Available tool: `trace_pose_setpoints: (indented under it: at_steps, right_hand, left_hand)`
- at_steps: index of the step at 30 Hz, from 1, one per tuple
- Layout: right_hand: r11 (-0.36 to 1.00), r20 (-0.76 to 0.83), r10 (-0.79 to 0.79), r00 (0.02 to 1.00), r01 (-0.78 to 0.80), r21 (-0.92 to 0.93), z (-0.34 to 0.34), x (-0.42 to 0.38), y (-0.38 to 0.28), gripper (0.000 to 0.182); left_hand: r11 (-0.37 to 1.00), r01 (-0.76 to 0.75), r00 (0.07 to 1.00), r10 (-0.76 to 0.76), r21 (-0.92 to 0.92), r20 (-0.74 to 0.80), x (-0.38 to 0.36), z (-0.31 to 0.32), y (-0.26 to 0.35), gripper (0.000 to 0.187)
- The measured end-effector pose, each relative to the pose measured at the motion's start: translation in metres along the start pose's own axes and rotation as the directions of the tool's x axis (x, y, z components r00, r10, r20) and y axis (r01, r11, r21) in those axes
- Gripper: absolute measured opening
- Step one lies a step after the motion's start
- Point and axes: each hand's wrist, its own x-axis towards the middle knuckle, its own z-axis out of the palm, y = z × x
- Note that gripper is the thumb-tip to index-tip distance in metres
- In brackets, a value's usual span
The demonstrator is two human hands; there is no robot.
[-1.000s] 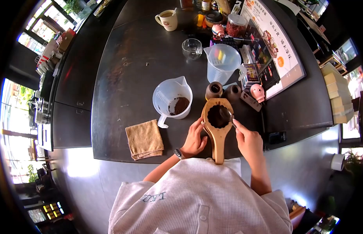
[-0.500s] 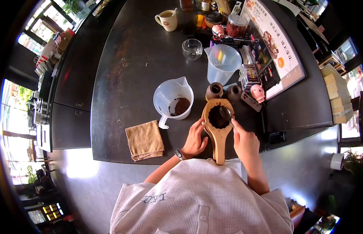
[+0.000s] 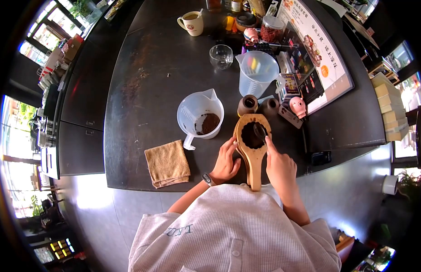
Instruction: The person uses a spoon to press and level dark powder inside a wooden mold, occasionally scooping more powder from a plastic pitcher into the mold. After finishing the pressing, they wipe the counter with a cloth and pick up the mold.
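Note:
A wooden mooncake mold [image 3: 254, 158] lies in front of me, its handle towards my body. Dark brown powder shows inside its scalloped cavity. My left hand [image 3: 225, 164] grips the left edge of the mold, thumb bent near the handle. In my right hand [image 3: 281, 171] is a small spoon [image 3: 259, 130], pinched by the handle, with its bowl over the right part of the cavity. Left of the mold stands a clear plastic measuring jug [image 3: 188, 109] with brown powder on its bottom. A folded brown cloth [image 3: 167, 164] lies beside my left forearm.
Two small dark pots, one [image 3: 248, 104] nearer and one [image 3: 269, 107] to its right, stand just beyond the mold. Behind them are a second measuring jug [image 3: 259, 75], a glass cup [image 3: 221, 57] and a mug [image 3: 192, 23]. A menu board [image 3: 326, 63] and pink pig figurine [image 3: 298, 106] are at right.
My right hand has shifted slightly left and up, bringing the spoon a little deeper over the cavity. My left hand and the mold stay nearly still.

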Motion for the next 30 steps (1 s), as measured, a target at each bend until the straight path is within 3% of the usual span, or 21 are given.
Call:
trace_pose_setpoints:
  at_steps: [7,13,19,30]
  right_hand:
    - [0.991,0.067,-0.102,0.993,0.107,-0.082,0.001,0.003,0.002,0.046]
    - [0.99,0.085,-0.137,0.987,0.139,-0.021,-0.009,-0.001,-0.007,0.045]
    - [0.991,0.054,-0.107,0.993,0.102,0.082,-0.002,0.001,-0.011,0.041]
    - [0.996,0.073,-0.05,0.996,0.045,0.071,0.001,0.003,-0.019,0.042]
  left_hand:
    - [1.0,0.005,1.0,-0.005,-0.014,-0.01,-0.001,0.001,-0.001,0.064]
    - [1.0,0.001,1.0,-0.001,-0.024,-0.022,0.0,0.001,0.0,0.064]
    - [0.999,0.003,1.0,-0.003,-0.037,-0.015,0.0,0.0,-0.001,0.065]
    - [0.999,-0.001,0.999,-0.001,-0.034,-0.038,0.0,0.001,-0.001,0.064]
